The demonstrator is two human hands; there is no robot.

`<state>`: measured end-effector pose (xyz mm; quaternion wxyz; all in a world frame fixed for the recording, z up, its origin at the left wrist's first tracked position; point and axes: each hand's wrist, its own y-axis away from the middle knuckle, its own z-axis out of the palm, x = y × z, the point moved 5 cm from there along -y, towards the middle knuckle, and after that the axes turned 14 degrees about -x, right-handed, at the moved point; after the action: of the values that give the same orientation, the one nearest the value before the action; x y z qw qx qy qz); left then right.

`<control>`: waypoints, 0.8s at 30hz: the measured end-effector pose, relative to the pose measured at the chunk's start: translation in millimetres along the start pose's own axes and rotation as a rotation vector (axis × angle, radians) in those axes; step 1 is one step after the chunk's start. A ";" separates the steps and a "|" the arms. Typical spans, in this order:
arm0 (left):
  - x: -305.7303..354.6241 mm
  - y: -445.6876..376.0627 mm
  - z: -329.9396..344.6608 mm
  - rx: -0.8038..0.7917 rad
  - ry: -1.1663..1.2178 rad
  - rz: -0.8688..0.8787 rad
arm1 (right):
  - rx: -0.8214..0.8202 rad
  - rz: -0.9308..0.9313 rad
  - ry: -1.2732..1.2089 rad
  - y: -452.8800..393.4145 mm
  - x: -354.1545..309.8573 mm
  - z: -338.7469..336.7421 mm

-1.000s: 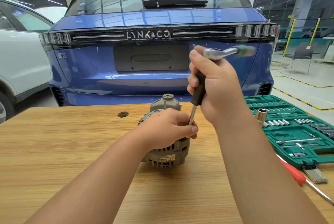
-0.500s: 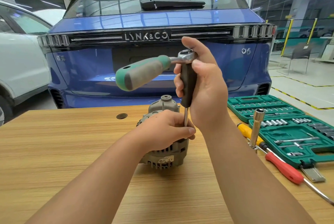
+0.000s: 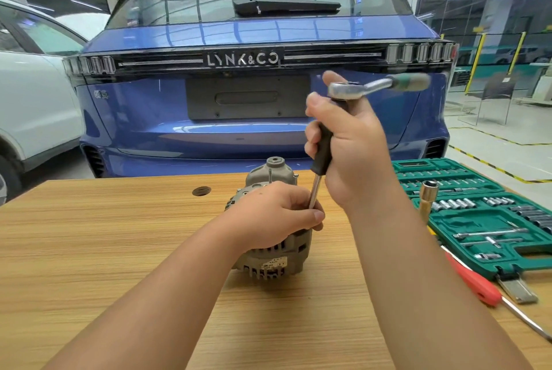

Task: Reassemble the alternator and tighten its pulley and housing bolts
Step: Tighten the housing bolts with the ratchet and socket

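A grey alternator (image 3: 270, 262) stands upright on the wooden table (image 3: 89, 250), its hex shaft end (image 3: 275, 161) on top. My left hand (image 3: 274, 217) grips the alternator's upper housing, and its fingers also close round the foot of a steel shaft. My right hand (image 3: 352, 151) holds the black-handled extension driver (image 3: 321, 154) upright over the housing's right side. A chrome ratchet (image 3: 355, 89) sits on top of the driver, its green handle (image 3: 412, 82) blurred and pointing right. The bolt under the shaft's tip is hidden by my left hand.
An open green socket case (image 3: 484, 214) lies at the table's right. Beside it stand a brass-coloured long socket (image 3: 426, 199) and a red-handled screwdriver (image 3: 475, 283). A round hole (image 3: 201, 191) marks the tabletop. A blue car (image 3: 248, 94) is parked right behind the table.
The ratchet handle swung from pointing left, half a second ago, back round to the right. My left hand stayed on the alternator.
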<state>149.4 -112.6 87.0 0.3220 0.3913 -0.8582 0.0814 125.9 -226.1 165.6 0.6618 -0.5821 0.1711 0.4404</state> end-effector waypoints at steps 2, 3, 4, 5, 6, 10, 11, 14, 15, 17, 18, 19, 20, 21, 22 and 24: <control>-0.6 -0.1 0.5 0.004 0.011 0.012 | -0.048 -0.141 0.065 2.0 -1.3 9.6; -1.1 0.1 0.7 0.009 0.007 0.020 | -0.062 -0.218 0.114 3.6 -2.6 14.9; -1.4 0.3 0.8 0.017 -0.002 0.025 | -0.063 -0.280 0.153 4.9 -3.4 18.0; -1.7 0.0 0.6 0.024 -0.010 0.025 | -0.055 -0.312 0.177 5.4 -3.7 19.4; -2.1 0.0 0.4 0.028 -0.013 0.023 | -0.043 -0.323 0.209 5.9 -3.9 19.3; -1.8 -0.7 0.7 0.022 -0.003 0.020 | -0.030 -0.278 0.206 5.4 -0.6 16.7; -1.8 -0.6 0.6 0.021 -0.001 0.015 | -0.036 -0.247 0.145 5.0 0.7 15.6; -1.2 -0.1 0.3 0.016 -0.004 0.015 | -0.089 -0.191 -0.015 5.7 0.8 13.4; -0.9 0.1 0.1 0.016 -0.003 0.016 | -0.100 -0.185 -0.020 6.3 -0.2 13.2; -0.5 0.8 0.0 0.013 -0.005 0.012 | -0.091 -0.186 0.031 7.3 -2.4 14.8; -0.4 0.9 0.1 0.014 -0.007 0.010 | -0.069 -0.184 0.064 8.1 -3.9 16.6; -0.1 1.0 0.3 0.015 -0.011 0.009 | -0.026 -0.178 0.086 8.2 -4.7 18.1; 0.3 1.0 0.7 0.016 -0.016 0.009 | 0.037 -0.169 0.100 8.4 -4.8 16.8; 0.9 1.0 1.1 0.016 -0.021 0.008 | 0.112 -0.157 0.109 8.1 -4.5 12.6; 1.6 1.0 1.5 0.016 -0.023 0.009 | 0.186 -0.141 0.113 8.3 -5.3 7.3; 2.1 0.2 1.5 0.014 -0.025 0.009 | 0.256 -0.079 0.074 6.5 -5.9 -6.0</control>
<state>147.5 -114.4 87.0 0.3083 0.3906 -0.8633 0.0842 119.3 -234.3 164.4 0.7407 -0.5148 0.2272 0.3670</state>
